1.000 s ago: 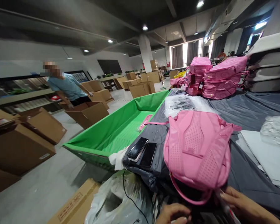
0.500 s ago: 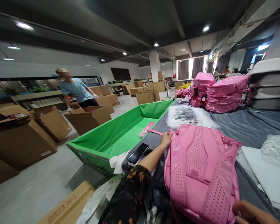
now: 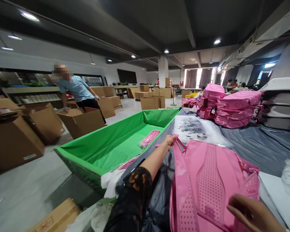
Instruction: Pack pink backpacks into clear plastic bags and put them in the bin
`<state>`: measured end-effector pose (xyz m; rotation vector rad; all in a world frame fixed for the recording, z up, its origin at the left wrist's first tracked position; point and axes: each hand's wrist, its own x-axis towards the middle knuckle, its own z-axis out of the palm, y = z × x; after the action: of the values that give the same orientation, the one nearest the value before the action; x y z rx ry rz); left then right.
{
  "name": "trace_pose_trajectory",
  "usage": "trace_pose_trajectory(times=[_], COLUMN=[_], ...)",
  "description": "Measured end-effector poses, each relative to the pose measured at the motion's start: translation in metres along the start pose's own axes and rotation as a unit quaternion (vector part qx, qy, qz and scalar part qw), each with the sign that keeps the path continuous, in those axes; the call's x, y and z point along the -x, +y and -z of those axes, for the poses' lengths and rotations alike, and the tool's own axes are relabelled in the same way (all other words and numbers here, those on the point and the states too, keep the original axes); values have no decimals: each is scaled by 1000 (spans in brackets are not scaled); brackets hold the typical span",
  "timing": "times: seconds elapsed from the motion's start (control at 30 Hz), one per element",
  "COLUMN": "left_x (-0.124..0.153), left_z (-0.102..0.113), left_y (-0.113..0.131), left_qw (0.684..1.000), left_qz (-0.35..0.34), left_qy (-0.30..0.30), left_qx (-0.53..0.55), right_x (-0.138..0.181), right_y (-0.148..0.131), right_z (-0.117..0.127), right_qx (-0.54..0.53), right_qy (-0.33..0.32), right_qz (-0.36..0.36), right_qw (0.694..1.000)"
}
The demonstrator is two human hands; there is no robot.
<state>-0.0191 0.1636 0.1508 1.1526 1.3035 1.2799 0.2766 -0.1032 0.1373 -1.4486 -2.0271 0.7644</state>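
A pink backpack (image 3: 210, 180) lies with its padded, perforated back panel facing up on the dark-covered table in front of me. My left hand (image 3: 169, 141) is closed on the top of its left shoulder strap (image 3: 183, 180), lifting that strap's upper end. Over the lower right of the backpack hovers my right hand (image 3: 253, 211), somewhat blurred, its fingers loosely bent with nothing visible in them. Whether it touches the bag I cannot tell.
Left of the table stands a green-lined bin (image 3: 106, 141) with a plastic-wrapped pink item (image 3: 149, 138) inside. Beyond the backpack are clear plastic bags (image 3: 195, 127), stacked pink backpacks (image 3: 239, 109) and grey bags (image 3: 280, 106). A person (image 3: 77, 91) leans over a cardboard box (image 3: 84, 120).
My left hand has raised the strap's top a little. My right hand has come off the backpack's lower right edge and moved up over it. The view has shifted slightly.
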Motion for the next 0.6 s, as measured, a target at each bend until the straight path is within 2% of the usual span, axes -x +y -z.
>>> trace_pose_trajectory(times=[0.07,0.17,0.27,0.33,0.43,0.53,0.6], left_x=[3,16,24,22,10,-3,-7], left_z=[5,4,1,3,7,1,-14], left_y=[9,17,19,20,18,9,1], left_qw=[999,995,992,992,993,995,996], left_qz=[-6,-46,-84,-100,-110,-103,-88], left_qy=[-38,-83,-89,-72,-34,-11,-22], left_qx=[16,34,34,29,20,14,12], right_x=[-53,-145,-233,-275,-298,-279,-254], right_y=[-12,-16,-18,-22,-22,-14,-6], right_z=[6,5,-9,-24,-47,-58,-57], right_qx=[22,70,79,64,31,-13,-37], right_qy=[49,125,96,63,39,-6,-27], right_qz=[55,120,179,199,184,159,139], right_qw=[997,982,976,976,982,987,989])
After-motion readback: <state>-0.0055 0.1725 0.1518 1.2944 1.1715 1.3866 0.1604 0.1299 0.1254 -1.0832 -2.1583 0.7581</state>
